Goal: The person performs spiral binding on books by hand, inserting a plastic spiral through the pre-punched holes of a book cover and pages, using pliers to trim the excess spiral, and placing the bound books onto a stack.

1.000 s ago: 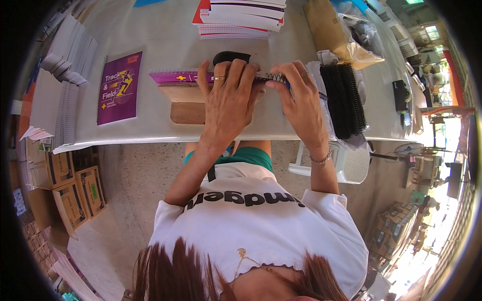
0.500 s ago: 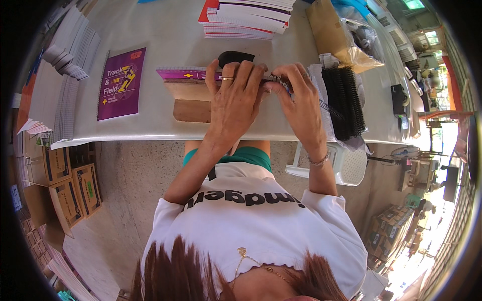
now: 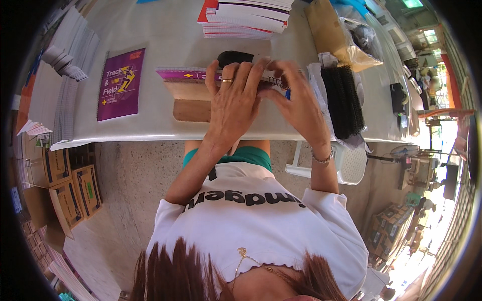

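Note:
A purple-covered notebook (image 3: 168, 73) stands on its edge against a wooden block (image 3: 192, 110). My left hand (image 3: 233, 98) is closed over it, fingers over the top and a ring on one finger. At its right end a thin dark spiral coil (image 3: 274, 80) shows between my hands. My right hand (image 3: 304, 103) curls around that coil, thumb below and fingers above; its upper fingers are smeared by motion. A bit of blue (image 3: 287, 94) shows beside the right thumb. Just beyond the left fingers lies a black rounded object (image 3: 236, 57).
Another purple spiral notebook (image 3: 120, 84) lies to the left, near tall paper stacks (image 3: 65, 65). A bundle of black coils (image 3: 342, 103) rests on white wrapping at right. Red and white notebooks (image 3: 246, 20) are piled at the back, beside a cardboard box (image 3: 329, 32). A white stool (image 3: 346, 165) stands below the table.
My right hand has shifted slightly, its upper fingers moving quickly. The coil's loose tail that stuck out right of this hand no longer shows. My left hand keeps its place.

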Demonstrator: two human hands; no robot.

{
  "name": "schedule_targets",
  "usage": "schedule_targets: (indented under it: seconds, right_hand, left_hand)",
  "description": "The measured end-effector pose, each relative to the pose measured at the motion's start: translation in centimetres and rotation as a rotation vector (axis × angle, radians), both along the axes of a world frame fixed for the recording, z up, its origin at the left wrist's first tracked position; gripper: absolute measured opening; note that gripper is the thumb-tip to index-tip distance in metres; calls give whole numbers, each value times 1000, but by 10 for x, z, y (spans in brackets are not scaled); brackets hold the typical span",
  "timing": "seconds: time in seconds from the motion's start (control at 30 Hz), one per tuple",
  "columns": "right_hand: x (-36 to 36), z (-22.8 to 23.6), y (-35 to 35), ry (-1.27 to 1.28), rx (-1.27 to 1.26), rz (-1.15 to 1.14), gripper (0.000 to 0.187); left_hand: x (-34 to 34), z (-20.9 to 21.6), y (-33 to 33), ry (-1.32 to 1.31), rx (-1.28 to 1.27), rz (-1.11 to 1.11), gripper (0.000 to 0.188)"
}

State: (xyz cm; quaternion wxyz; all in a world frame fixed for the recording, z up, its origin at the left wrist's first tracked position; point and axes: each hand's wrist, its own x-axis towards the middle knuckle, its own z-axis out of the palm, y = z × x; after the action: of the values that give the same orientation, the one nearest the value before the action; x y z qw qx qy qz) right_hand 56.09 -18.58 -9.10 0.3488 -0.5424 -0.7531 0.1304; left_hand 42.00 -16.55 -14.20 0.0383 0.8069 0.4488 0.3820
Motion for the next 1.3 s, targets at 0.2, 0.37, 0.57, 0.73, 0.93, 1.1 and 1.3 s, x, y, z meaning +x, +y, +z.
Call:
schedule_targets:
  seconds: [0.2, 0.37, 0.57, 0.73, 0.93, 1.1, 1.3]
  right_hand:
    - [8, -4, 3, -122, 43, 14, 18]
    - [-1, -6, 3, -40, 84, -73, 12]
    - [0, -9, 3, -101, 107, -38, 11]
    - [-1, -5, -1, -112, 35, -38, 12]
    - [-1, -5, 1, -172, 93, -49, 22]
    - [-2, -9, 2, -226, 193, -67, 18]
    - [-5, -11, 5, -205, 212, -85, 11]
  left_hand:
    - [2, -4, 2, -106, 44, -19, 62]
    - [1, -4, 2, -94, 27, -17, 61]
    - [2, -6, 2, -92, 39, -11, 63]
    - [2, -8, 4, -71, 44, 2, 63]
    - [2, -10, 3, -93, 43, 2, 62]
    - [2, -10, 2, -83, 52, 2, 62]
    - [3, -7, 1, -122, 75, 2, 61]
